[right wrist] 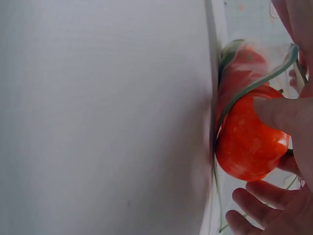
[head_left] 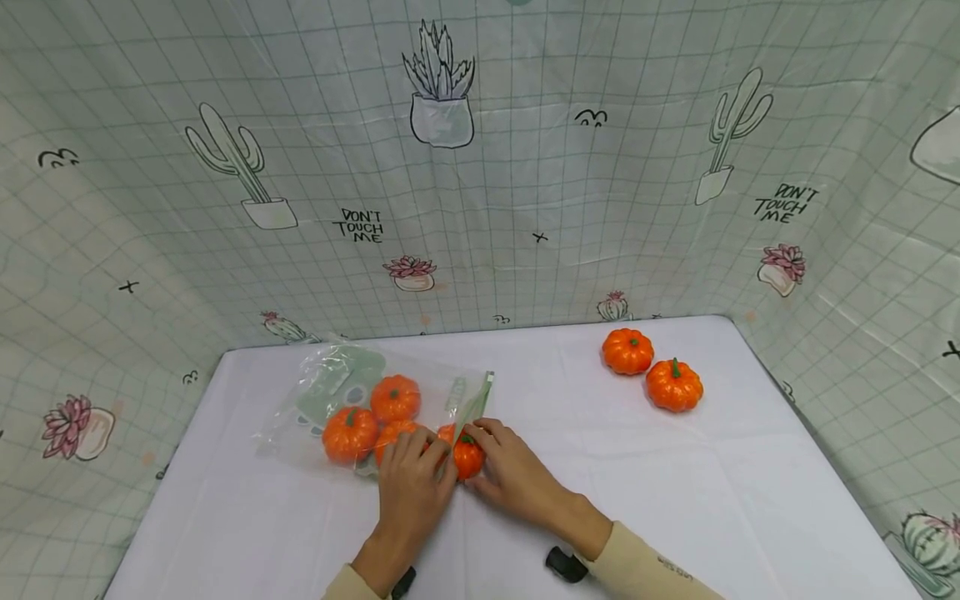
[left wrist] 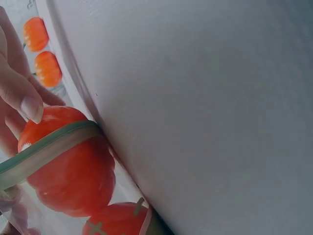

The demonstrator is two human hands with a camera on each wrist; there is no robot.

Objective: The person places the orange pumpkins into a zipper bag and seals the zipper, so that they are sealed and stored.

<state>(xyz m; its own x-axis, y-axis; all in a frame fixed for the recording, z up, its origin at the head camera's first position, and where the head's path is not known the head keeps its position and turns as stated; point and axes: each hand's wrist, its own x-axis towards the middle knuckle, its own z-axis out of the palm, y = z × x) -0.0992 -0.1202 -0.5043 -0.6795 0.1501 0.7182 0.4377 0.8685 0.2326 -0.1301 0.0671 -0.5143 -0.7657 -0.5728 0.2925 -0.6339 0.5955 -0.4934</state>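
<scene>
Holding pumpkin (head_left: 470,461): right grip (head_left: 519,475). Left grip (head_left: 412,487) pinches bag (head_left: 341,382). Pumpkin likely light, stiff, slick; best cupped round sides.

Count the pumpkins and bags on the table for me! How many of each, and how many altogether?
Orange pumpkins: 6 in sight (3 inside the clear bag, 1 partway in its mouth, 2 loose on the table)
Clear bag: 1
Total: 7
</scene>
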